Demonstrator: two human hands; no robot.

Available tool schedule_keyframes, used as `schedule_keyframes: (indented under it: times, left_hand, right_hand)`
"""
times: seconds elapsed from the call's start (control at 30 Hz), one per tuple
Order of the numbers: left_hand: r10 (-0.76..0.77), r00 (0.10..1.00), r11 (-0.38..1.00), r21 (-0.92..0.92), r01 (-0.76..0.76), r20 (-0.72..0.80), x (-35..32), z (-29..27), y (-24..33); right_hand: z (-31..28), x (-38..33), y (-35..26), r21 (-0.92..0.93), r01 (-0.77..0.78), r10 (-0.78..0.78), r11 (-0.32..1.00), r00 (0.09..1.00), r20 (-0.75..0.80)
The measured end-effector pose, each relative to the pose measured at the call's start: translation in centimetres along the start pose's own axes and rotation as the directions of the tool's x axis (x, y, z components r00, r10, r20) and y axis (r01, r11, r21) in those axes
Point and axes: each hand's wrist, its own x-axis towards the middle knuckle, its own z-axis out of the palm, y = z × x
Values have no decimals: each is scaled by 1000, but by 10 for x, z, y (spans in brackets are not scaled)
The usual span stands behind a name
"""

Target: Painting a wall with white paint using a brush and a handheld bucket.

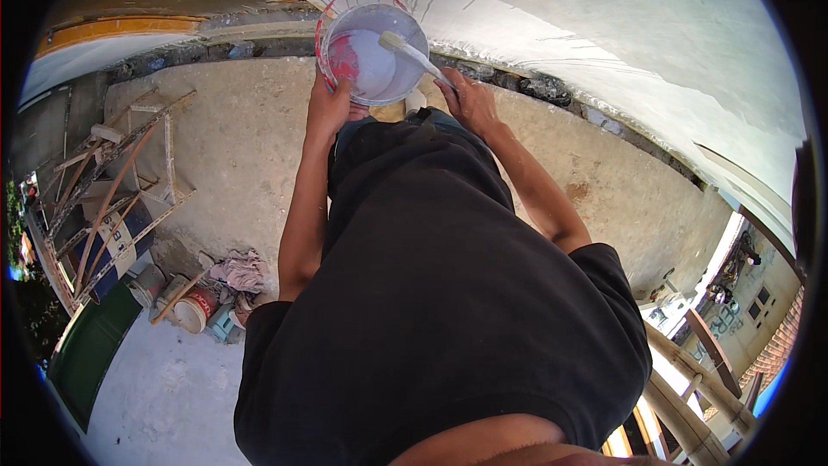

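Note:
A round bucket (405, 86) with red on its rim and a whitish liquid like paint inside is held out in front of me, close to the wall. My left hand (329, 108) grips its near left side, fingers wrapped round the edge. In my right hand (468, 102) is the handle of a paintbrush (418, 55); its pale bristle end lies over the bucket's opening. Whether the bristles touch the liquid, I cannot tell.
A white-painted wall (604, 9) with drips rises ahead and to the right. Left stands a metal frame (112, 181) like scaffolding. Below it are a red and white bucket (195, 309) and a crumpled cloth (241, 271). Bamboo poles (690, 418) stand at lower right.

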Motion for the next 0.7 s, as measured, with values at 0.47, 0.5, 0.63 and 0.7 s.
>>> schedule_keyframes:
  times: [0.47,0.5,0.63,0.7]
  left_hand:
    - [-44,999,999,-22,44,-13,-8,5,-11]
    - [-37,998,999,6,37,-43,-9,6,-10]
    - [2,997,998,55,3,-81,-9,5,-16]
    - [-6,997,999,33,9,-77,-9,1,-18]
  right_hand:
    - [10,-3,18,-17,128,-126,992,988,84]
    - [10,-1,17,-15,129,-127,992,988,89]
    - [15,0,18,-82,91,-69,992,967,244]
    - [18,-1,17,-99,72,-43,993,961,273]
